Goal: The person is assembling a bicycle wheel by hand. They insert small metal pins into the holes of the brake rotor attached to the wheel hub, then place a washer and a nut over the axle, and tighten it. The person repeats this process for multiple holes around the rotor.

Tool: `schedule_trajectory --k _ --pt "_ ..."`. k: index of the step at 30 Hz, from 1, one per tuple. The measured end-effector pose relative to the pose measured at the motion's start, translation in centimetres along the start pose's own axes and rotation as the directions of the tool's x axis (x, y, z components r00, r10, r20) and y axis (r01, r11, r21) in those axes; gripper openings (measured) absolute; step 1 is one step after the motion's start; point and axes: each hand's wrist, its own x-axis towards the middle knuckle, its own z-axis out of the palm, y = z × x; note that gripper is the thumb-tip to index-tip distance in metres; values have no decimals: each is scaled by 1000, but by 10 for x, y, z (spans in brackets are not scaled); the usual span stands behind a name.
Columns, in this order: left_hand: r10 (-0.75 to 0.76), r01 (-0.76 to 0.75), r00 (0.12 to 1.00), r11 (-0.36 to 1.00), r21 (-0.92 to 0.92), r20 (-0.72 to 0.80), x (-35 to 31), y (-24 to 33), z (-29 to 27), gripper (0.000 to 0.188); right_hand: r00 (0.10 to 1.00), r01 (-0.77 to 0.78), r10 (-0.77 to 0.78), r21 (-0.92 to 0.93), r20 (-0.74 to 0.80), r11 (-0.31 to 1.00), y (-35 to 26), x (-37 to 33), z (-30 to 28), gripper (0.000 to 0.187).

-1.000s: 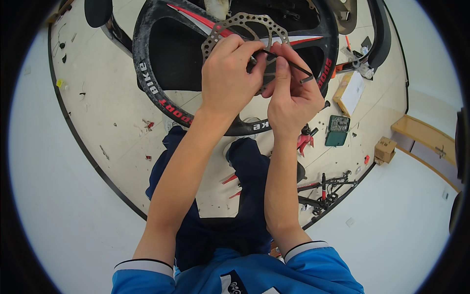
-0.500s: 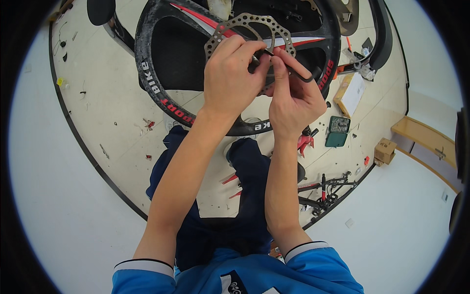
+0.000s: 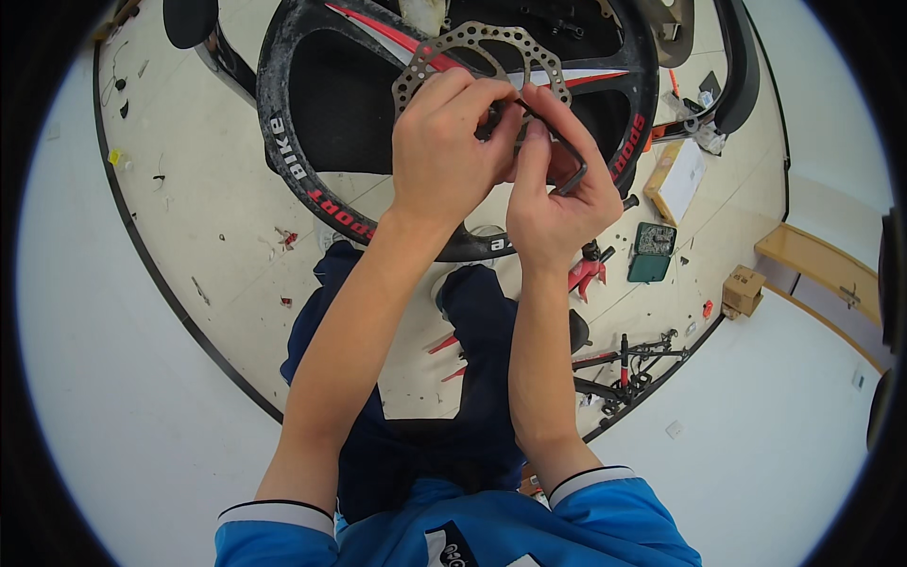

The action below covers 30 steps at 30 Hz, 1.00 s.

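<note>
A black bicycle wheel (image 3: 279, 161) with red and white markings lies flat in front of me. Over its middle sits a silver brake rotor (image 3: 472, 36) full of holes, its near part hidden by my hands. My right hand (image 3: 565, 217) holds a black hex key (image 3: 569, 154) between thumb and fingers, its bent end against the palm. The key's other end reaches the fingertips of my left hand (image 3: 442, 146), above the rotor. Those left fingers are pinched around a small dark piece that is mostly covered.
Under the wheel is a black chair seat (image 3: 340, 104), with armrests (image 3: 192, 24) either side. On the floor at right lie an open green case (image 3: 650, 253), a flat carton (image 3: 675, 180), a cardboard box (image 3: 744, 289) and a bicycle frame (image 3: 624, 364). Small scraps are scattered at left.
The hex key has turned in my right hand, its bent end swinging nearer to me. My right hand has shifted slightly left and closer to the left, which stays almost still.
</note>
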Motion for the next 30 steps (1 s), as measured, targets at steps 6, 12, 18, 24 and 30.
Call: schedule_trajectory --k 6,12,18,24,30 --pt "-1 1 1000 1000 20 -11 1 2 -1 18 986 -161 163 49 -34 986 -2 -4 -1 21" --pt "-41 40 999 999 32 31 0 6 -2 16 989 -138 135 -50 -55 989 -1 -3 -8 19" --pt "-46 43 998 997 71 44 -2 0 1 20 956 -288 292 125 -20 949 -8 -1 -5 27" --pt "-41 37 998 996 79 48 0 2 0 19 980 -164 162 10 120 986 -6 0 -9 32" --pt "-31 28 998 998 55 55 0 2 -3 19 968 -246 238 116 76 962 -11 0 -5 33"
